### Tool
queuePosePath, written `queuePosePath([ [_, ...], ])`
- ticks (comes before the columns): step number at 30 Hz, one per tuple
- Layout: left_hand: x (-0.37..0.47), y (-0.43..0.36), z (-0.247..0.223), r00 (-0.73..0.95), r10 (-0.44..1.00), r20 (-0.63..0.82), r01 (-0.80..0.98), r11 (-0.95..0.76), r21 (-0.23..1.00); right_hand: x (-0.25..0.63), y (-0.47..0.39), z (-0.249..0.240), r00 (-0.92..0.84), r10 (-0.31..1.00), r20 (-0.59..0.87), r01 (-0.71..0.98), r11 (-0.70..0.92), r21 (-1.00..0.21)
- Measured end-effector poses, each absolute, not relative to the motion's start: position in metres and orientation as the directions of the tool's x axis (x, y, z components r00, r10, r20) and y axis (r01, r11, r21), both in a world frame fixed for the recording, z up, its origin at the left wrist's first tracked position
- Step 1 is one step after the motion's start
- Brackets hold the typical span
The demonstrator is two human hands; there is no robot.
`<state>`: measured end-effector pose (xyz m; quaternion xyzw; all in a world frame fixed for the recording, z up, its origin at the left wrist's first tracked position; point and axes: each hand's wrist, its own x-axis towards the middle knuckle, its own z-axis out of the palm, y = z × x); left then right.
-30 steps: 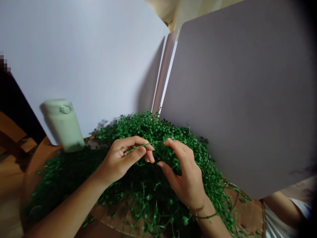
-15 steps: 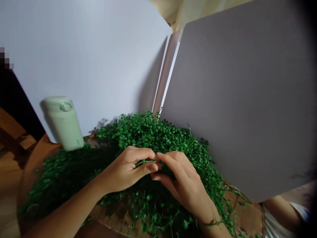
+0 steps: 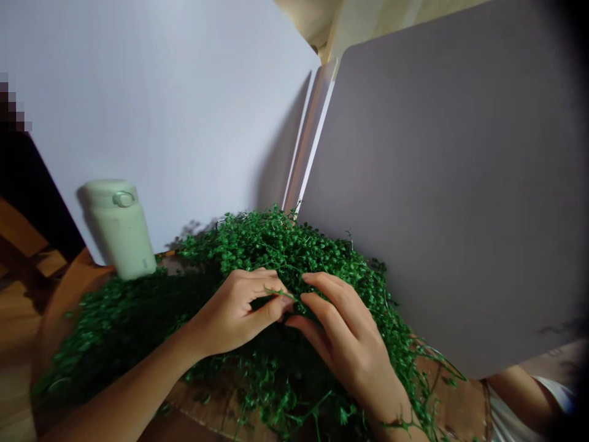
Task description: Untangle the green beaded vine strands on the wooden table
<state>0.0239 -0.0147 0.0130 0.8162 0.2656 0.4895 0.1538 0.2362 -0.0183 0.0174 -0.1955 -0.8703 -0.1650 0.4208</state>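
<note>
A large heap of green leafy plant stems [image 3: 276, 242] covers much of the round wooden table [image 3: 216, 411]. Over its middle, my left hand [image 3: 248, 307] pinches a thin green stem [image 3: 280, 292] between thumb and forefinger. Just to the right, my right hand [image 3: 345, 325] has its fingers apart and curved, with the fingertips close to the left ones but not touching them. Nothing shows held in the right hand. Another stem lies across my right wrist.
A pale green bottle [image 3: 123, 236] stands at the left behind the heap. Two upright panels, one white [image 3: 184, 110] and one grey [image 3: 442, 184], rise behind the table. Another person's arm [image 3: 524, 393] shows at the lower right.
My right hand's fingers have spread and drawn slightly away from my left hand. The pinched stem now sticks up over the left fingers.
</note>
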Motion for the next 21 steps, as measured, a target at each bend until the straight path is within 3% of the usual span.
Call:
queuePosePath([
  [4,0.0262,-0.0168,0.0126,0.415,0.555,0.721,0.325,-0.831,0.452,0.2337,-0.0255,0.0192,-0.618,0.233,0.751,0.437,0.896,0.081],
  [8,0.025,-0.0199,0.0148,0.434,0.553,0.711,0.325,-0.832,0.45,0.2355,-0.0272,0.0232,-0.678,0.275,0.682,0.494,0.857,0.146],
  [13,0.0235,-0.0223,0.0187,0.398,0.6,0.694,0.32,-0.8,0.508,0.2401,-0.0193,0.0217,-0.564,0.227,0.794,0.521,0.843,0.13],
  [21,0.0269,-0.021,0.0154,0.406,0.544,0.735,0.358,-0.834,0.419,0.2407,-0.0201,0.0186,-0.426,0.249,0.87,0.509,0.861,0.003],
])
